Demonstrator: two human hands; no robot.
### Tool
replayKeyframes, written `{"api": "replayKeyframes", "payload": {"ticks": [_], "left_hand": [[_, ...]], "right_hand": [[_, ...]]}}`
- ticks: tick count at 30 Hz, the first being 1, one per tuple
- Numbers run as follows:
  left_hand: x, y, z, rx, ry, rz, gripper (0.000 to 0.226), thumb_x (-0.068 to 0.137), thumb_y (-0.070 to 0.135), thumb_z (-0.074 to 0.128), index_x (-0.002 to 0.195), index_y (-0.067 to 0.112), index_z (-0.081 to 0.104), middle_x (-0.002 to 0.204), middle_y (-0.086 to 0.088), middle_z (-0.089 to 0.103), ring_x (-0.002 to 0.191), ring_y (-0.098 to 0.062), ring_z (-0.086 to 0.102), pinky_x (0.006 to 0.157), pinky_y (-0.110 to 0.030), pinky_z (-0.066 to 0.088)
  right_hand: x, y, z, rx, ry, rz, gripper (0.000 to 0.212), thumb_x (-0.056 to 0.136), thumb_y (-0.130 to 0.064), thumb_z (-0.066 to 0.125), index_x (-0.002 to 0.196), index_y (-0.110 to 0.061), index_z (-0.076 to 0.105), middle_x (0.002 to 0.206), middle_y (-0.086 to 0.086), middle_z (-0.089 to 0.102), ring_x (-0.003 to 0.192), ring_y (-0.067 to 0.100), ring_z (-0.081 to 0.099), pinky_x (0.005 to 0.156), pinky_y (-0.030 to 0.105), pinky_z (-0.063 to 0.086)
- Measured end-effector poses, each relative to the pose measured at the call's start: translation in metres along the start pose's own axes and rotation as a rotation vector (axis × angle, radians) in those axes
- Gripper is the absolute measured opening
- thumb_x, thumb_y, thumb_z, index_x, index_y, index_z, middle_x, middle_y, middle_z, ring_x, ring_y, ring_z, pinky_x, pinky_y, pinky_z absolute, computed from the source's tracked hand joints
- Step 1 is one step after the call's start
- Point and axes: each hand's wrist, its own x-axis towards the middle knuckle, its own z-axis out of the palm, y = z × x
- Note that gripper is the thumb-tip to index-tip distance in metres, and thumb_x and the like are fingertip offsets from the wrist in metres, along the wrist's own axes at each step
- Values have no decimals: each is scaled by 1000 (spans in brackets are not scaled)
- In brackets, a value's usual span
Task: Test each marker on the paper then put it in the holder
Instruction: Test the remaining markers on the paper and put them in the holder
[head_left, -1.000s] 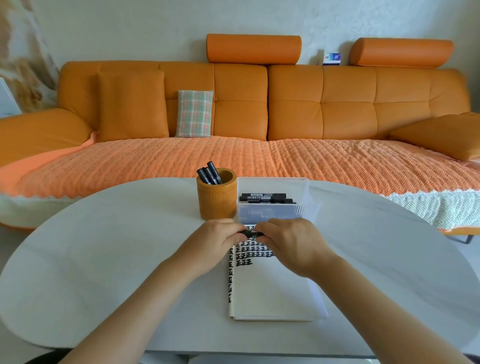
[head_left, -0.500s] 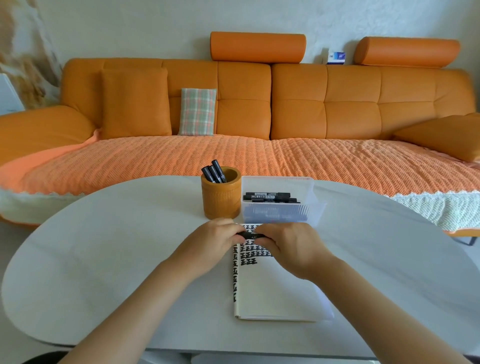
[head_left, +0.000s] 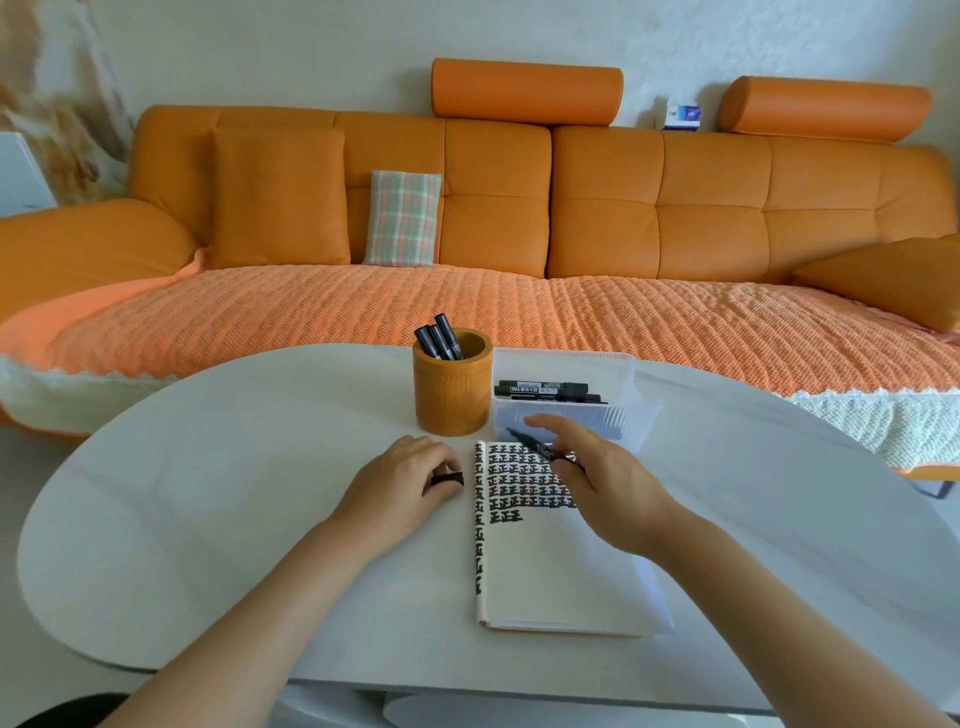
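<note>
Two hands are over the white tabletop (head_left: 208, 493). Farthest left, the left hand (head_left: 405, 486) rests on the tabletop just beside the paper's left edge, its fingers curled round a small black cap (head_left: 448, 479). Behind it the orange holder (head_left: 452, 400) stands upright, with three capped markers (head_left: 440, 340) leaning toward its left rim.

Next comes the paper (head_left: 550, 571), a pad lying flat near the front edge. Rows of bold black marks cover its top part and run down its left margin, and the lower part is bare. Over its top right corner is the right hand (head_left: 610, 488), which pinches the uncapped marker (head_left: 540, 448) between thumb and fingers while the forefinger reaches forward. The marker's tip points up and to the left, towards the far side of the tabletop. I cannot tell whether it touches anything.

Just right of the holder, and behind that hand, sits a clear plastic box (head_left: 623, 374) with several more black pens (head_left: 545, 389) lying flat inside. Beyond the tabletop is an orange sofa (head_left: 675, 208) with a plaid cushion (head_left: 402, 218) on it.
</note>
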Motion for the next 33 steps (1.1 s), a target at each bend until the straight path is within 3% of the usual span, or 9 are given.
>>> {"api": "replayKeyframes", "payload": {"ticks": [4, 9, 12, 15, 17, 21, 25, 29, 33], "left_hand": [[0, 0, 3, -1, 8, 28, 18, 90, 38, 64, 103, 27, 70, 93, 16, 53, 91, -1, 43, 71, -20, 40], [-2, 1, 3, -44, 35, 20, 28, 92, 39, 60, 114, 23, 66, 104, 11, 54, 101, -5, 48, 81, -28, 48], [-4, 14, -3, -95, 98, 114, 21, 92, 34, 60, 107, 20, 66, 102, 10, 55, 97, -5, 52, 76, -29, 51], [-11, 30, -6, -197, 78, 225, 19, 90, 36, 59, 98, 21, 66, 97, 12, 55, 93, -3, 52, 72, -25, 49], [-18, 38, -3, -229, 28, 252, 20, 88, 39, 60, 98, 23, 67, 99, 13, 56, 96, -2, 52, 73, -26, 50], [-30, 45, 2, -222, -59, 289, 25, 88, 45, 59, 102, 28, 69, 98, 14, 54, 97, -2, 49, 76, -29, 49], [-37, 47, 3, -141, -90, 340, 31, 89, 48, 58, 112, 29, 68, 100, 13, 48, 99, -3, 42, 77, -23, 45], [-39, 47, 3, -127, -99, 343, 33, 90, 47, 57, 116, 30, 67, 100, 12, 46, 99, -3, 40, 78, -19, 41], [-39, 47, 2, -143, -109, 330, 32, 89, 46, 57, 115, 31, 67, 100, 11, 47, 99, -3, 39, 79, -24, 45]], "right_hand": [[-3, -4, -1, 144, 49, -43, 34, 101, -8, 44, 110, -36, 60, 103, -17, 53, 78, 6, 58, 69, 24, 46], [-7, -5, -5, 272, 20, 11, 56, 90, 6, 36, 119, -31, 65, 104, -15, 58, 85, 4, 60, 73, 19, 46], [-10, -5, -5, 257, 61, -4, 50, 89, 5, 50, 117, -34, 63, 106, -17, 62, 97, 4, 61, 81, 18, 48], [-15, -10, -2, 419, 43, 44, 23, 90, -7, 66, 103, -26, 64, 83, -19, 63, 74, 6, 60, 71, 23, 51], [-16, -14, 0, 557, 62, 111, 8, 95, -12, 61, 94, -20, 65, 70, -4, 62, 63, 16, 58, 60, 33, 50], [-17, -15, 5, 740, 62, 238, 17, 96, -4, 53, 104, -15, 64, 76, 12, 66, 58, 30, 63, 46, 31, 42], [-16, -11, 12, 672, 98, 276, 8, 86, 2, 65, 91, -3, 62, 65, 7, 64, 52, 18, 58, 47, 25, 43], [-14, -9, 19, 632, 105, 309, 13, 82, -2, 70, 74, -2, 59, 62, 10, 61, 49, 19, 52, 46, 27, 42], [-16, -6, 24, 580, 70, 254, 17, 78, 4, 69, 70, -2, 55, 67, 0, 58, 58, 14, 49, 53, 26, 40]]}}
